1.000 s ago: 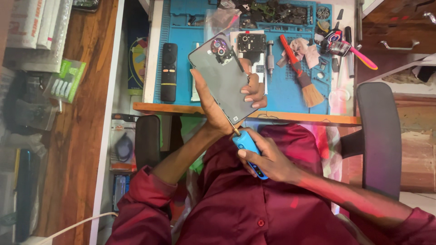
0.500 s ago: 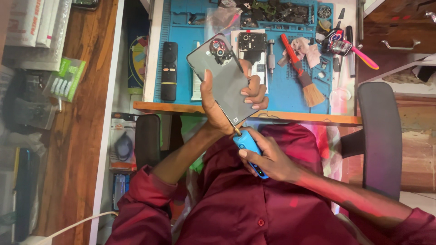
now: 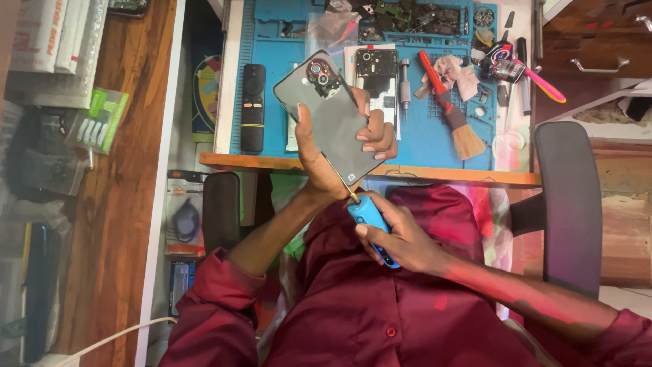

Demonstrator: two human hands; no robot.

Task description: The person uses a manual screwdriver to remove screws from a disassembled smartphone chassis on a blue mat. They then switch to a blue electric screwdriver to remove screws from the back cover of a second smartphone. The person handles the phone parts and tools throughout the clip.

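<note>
My left hand grips a grey smartphone, back side up, with its camera cluster at the far end, held above the near edge of the blue work mat. My right hand holds a blue-handled electric screwdriver. The screwdriver's tip touches the phone's near bottom edge. Both hands are over my lap, and I wear a maroon shirt.
The mat holds a black remote, an opened phone frame, a red-handled brush, a pink-handled tool, loose parts and a circuit board. A wooden desk edge, black chair arms and a cluttered wooden shelf surround me.
The phone has shifted slightly up and left in my left hand. The screwdriver tip stays at the phone's bottom edge.
</note>
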